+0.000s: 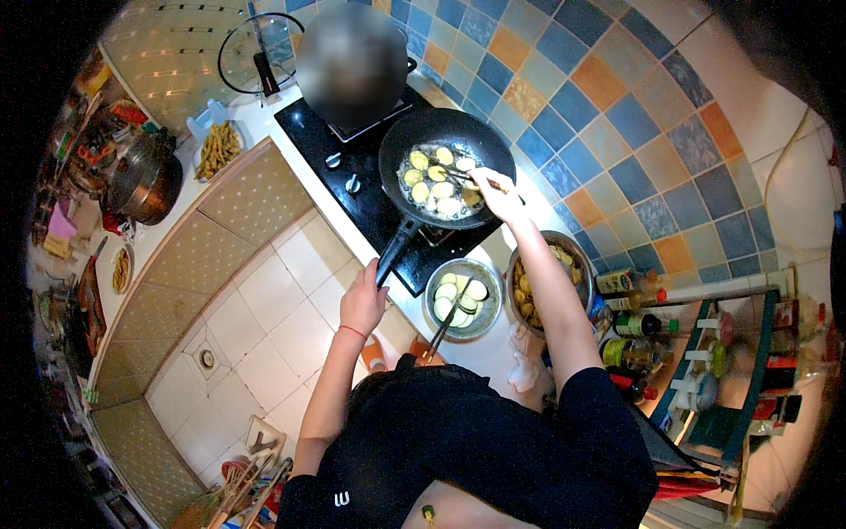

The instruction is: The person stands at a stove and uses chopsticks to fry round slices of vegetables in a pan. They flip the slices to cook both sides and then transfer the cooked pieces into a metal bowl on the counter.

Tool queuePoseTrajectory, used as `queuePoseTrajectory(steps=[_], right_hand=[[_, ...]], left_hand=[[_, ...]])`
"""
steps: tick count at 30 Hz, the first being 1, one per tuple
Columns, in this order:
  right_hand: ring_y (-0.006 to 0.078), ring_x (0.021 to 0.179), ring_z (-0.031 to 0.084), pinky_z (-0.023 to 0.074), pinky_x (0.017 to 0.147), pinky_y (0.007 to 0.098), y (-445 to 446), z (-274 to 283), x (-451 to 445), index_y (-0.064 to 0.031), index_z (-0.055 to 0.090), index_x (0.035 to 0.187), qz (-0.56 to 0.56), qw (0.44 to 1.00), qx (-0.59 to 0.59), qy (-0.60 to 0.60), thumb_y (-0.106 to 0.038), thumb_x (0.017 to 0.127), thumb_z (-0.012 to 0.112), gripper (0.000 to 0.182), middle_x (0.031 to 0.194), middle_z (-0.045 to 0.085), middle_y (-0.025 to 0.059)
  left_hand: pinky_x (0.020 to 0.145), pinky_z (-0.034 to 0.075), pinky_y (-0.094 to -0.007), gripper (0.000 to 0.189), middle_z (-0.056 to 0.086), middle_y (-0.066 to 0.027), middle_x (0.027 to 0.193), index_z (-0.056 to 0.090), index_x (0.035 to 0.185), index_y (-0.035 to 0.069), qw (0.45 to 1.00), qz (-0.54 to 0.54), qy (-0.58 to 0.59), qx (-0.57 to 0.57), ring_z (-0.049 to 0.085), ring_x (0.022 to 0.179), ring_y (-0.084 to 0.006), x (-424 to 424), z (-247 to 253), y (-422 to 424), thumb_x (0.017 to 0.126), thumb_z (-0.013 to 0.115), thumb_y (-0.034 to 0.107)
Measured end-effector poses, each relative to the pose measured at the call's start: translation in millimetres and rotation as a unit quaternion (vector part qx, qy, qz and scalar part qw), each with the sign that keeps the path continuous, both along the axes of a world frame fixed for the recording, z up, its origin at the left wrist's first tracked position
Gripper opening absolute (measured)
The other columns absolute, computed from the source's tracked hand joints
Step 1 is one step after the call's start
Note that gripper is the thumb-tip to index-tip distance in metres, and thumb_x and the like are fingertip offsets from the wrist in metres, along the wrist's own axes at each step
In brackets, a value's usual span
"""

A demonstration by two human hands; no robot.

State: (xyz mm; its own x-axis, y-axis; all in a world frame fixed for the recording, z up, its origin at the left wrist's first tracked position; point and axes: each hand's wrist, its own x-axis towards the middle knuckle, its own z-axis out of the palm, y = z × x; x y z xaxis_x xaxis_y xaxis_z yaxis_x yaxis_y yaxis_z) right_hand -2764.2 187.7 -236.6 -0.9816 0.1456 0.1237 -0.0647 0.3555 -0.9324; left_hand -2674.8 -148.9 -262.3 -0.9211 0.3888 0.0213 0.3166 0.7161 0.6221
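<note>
My left hand (363, 295) grips the long black handle (398, 250) of a frying pan (400, 122) on the cooktop. Several round, yellowish coated vegetable slices (421, 192) lie in bubbling oil in the pan. Over the pan's right side, my right hand (496, 193) holds chopsticks (456, 173), their tips down among the slices. Nearer my body stands a metal bowl (431, 317) of pale, dark-rimmed vegetable slices (446, 291). A second pair of chopsticks (444, 325) rests across it. My right forearm partly hides a larger metal bowl (511, 261) of browned pieces.
Behind the pan, a blurred patch covers most of the other burner. A glass lid (241, 56) stands at the back left, by a plate of fried strips (219, 149). A dark pot (145, 175) sits on the left counter. Bottles (638, 324) and a rack (753, 370) line the right.
</note>
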Motion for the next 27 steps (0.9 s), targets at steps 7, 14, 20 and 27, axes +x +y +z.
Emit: queuePoseTrajectory(steps=[7, 14, 20, 27], right_hand=[[0.009, 0.08, 0.057, 0.046, 0.075, 0.0234, -11.5, 11.2, 41.2, -0.0016, 0.065, 0.097, -0.066, 0.997, 0.008, -0.025, -0.023, 0.093, 0.053, 0.024, 0.085, 0.064, 0.0006], [0.0107, 0.084, 0.059, 0.0467, 0.078, 0.0243, -8.3, 25.4, 57.2, -0.0015, 0.065, 0.1, -0.053, 0.996, 0.066, -0.024, -0.022, 0.092, 0.054, 0.025, 0.091, 0.065, 0.0027], [0.0168, 0.085, 0.063, 0.0494, 0.077, 0.0284, -11.7, 53.9, 71.2, -0.0007, 0.062, 0.103, 0.079, 0.988, 0.127, -0.039, -0.017, 0.089, 0.056, 0.022, 0.096, 0.066, 0.0096], [0.0156, 0.089, 0.063, 0.0498, 0.079, 0.0286, -15.1, 67.6, 74.9, -0.0001, 0.062, 0.104, 0.06, 0.987, 0.135, -0.063, -0.01, 0.09, 0.049, 0.021, 0.093, 0.067, 0.0089]], left_hand=[[0.07, 0.05, -0.0442, 0.054, 0.056, -0.0173, 0.105, 0.04, 0.129, 0.007, 1.0, 0.01, -0.013, -0.004, 0.06, 0.086, -0.0359, 1.5, 3.1, -0.4, 0.08, 0.061, 0.014], [0.072, 0.05, -0.0445, 0.054, 0.056, -0.0177, 0.107, 0.039, 0.129, 0.007, 1.0, 0.0, -0.013, 0.011, 0.059, 0.089, -0.0365, -0.6, 1.7, -0.2, 0.08, 0.061, 0.013], [0.072, 0.05, -0.0438, 0.055, 0.056, -0.0176, 0.106, 0.039, 0.129, 0.006, 1.0, 0.0, -0.011, 0.011, 0.059, 0.09, -0.0364, 0.8, 1.4, -0.6, 0.08, 0.061, 0.013], [0.072, 0.05, -0.0434, 0.054, 0.056, -0.0173, 0.106, 0.04, 0.128, 0.006, 1.0, 0.007, -0.004, 0.012, 0.059, 0.089, -0.0358, 1.6, 1.8, -1.6, 0.079, 0.062, 0.013]])
